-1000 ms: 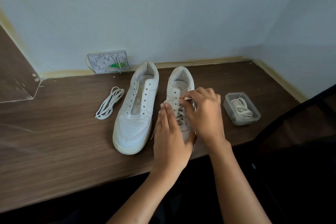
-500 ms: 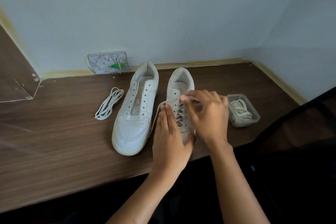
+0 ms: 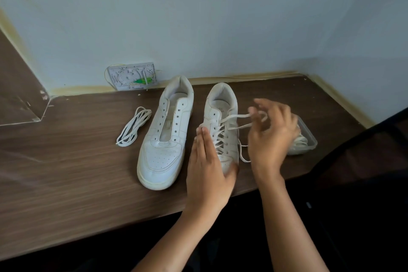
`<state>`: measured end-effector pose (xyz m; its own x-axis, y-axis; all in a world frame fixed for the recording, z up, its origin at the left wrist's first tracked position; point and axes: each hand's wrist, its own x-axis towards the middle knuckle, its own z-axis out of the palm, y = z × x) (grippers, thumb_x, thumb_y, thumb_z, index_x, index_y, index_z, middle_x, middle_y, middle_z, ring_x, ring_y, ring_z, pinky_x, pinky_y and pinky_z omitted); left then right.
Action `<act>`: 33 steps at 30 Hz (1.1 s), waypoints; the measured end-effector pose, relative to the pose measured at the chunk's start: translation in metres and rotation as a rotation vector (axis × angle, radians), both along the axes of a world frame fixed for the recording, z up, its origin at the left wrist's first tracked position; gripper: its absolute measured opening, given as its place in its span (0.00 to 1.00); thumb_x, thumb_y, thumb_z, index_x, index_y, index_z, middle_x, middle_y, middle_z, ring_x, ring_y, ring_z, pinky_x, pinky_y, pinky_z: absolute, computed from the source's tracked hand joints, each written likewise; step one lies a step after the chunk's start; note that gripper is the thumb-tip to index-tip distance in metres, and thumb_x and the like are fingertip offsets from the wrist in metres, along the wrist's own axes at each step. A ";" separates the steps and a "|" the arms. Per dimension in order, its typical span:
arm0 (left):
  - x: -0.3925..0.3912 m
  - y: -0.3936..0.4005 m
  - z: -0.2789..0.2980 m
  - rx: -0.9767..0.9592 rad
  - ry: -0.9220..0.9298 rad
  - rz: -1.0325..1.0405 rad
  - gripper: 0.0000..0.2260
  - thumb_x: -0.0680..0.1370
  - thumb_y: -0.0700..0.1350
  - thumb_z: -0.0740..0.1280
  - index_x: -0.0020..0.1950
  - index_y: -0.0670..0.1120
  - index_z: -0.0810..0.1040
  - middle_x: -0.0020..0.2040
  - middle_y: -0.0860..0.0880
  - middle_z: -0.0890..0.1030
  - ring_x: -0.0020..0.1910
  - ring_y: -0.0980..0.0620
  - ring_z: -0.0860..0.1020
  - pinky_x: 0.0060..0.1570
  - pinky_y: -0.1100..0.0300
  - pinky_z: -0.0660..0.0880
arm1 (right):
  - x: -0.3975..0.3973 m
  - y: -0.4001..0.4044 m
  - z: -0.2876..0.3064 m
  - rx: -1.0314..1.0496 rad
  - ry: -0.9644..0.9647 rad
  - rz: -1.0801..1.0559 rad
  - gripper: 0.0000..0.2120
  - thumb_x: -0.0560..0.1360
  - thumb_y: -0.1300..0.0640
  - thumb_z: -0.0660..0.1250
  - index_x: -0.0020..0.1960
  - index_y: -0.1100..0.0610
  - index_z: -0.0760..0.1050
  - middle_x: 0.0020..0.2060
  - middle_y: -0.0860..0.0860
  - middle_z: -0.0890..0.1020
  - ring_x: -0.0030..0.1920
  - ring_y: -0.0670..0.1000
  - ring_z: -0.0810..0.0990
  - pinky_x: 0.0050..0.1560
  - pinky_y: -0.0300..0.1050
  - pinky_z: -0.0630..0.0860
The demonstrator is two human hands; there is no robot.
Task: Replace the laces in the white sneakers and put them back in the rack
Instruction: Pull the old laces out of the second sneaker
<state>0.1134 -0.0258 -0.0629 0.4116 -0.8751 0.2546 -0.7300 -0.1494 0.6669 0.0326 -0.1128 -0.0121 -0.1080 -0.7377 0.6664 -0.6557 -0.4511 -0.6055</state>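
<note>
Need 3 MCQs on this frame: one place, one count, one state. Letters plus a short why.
1. Where is the loose lace bundle?
A. left of the unlaced sneaker
B. inside it
C. in the clear tub

2. How many sneakers are on the desk?
A. one
B. two
C. three

3. What is the left hand doing?
A. pinching a lace
B. hanging idle
C. resting flat on the laced sneaker

Answers: 1 A, the bundle lies on the wood beside it. 2 B, one pair shows. 3 C, straight fingers lie on it while the right hand pulls the lace.
</note>
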 end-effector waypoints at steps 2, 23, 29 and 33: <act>0.000 0.000 0.001 0.006 -0.010 0.015 0.45 0.75 0.55 0.69 0.79 0.37 0.46 0.80 0.39 0.51 0.79 0.45 0.53 0.73 0.61 0.49 | 0.007 0.005 0.000 -0.024 0.224 0.077 0.07 0.76 0.47 0.69 0.53 0.46 0.82 0.49 0.45 0.80 0.52 0.49 0.74 0.54 0.47 0.61; -0.001 0.000 0.000 0.030 -0.012 0.020 0.43 0.73 0.58 0.62 0.79 0.37 0.47 0.79 0.39 0.52 0.79 0.45 0.54 0.74 0.61 0.46 | -0.004 -0.003 -0.002 0.116 0.155 -0.058 0.10 0.74 0.66 0.62 0.48 0.51 0.72 0.47 0.48 0.74 0.49 0.53 0.75 0.54 0.53 0.62; -0.001 0.000 -0.001 0.031 -0.006 0.010 0.44 0.74 0.57 0.64 0.79 0.37 0.46 0.80 0.39 0.51 0.79 0.44 0.53 0.75 0.58 0.49 | -0.020 -0.010 -0.002 0.062 0.001 -0.030 0.05 0.79 0.56 0.66 0.54 0.55 0.75 0.54 0.52 0.75 0.52 0.56 0.76 0.56 0.61 0.71; -0.001 0.000 0.001 0.020 -0.020 0.041 0.44 0.74 0.53 0.70 0.78 0.36 0.50 0.78 0.36 0.56 0.77 0.42 0.58 0.75 0.53 0.57 | -0.003 -0.001 -0.006 0.087 0.289 0.195 0.09 0.77 0.49 0.68 0.56 0.48 0.79 0.53 0.47 0.77 0.53 0.51 0.73 0.56 0.49 0.62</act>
<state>0.1120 -0.0258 -0.0621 0.4420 -0.8628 0.2454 -0.7362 -0.1927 0.6487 0.0299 -0.1135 -0.0179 0.2244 -0.7814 0.5823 -0.7124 -0.5392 -0.4492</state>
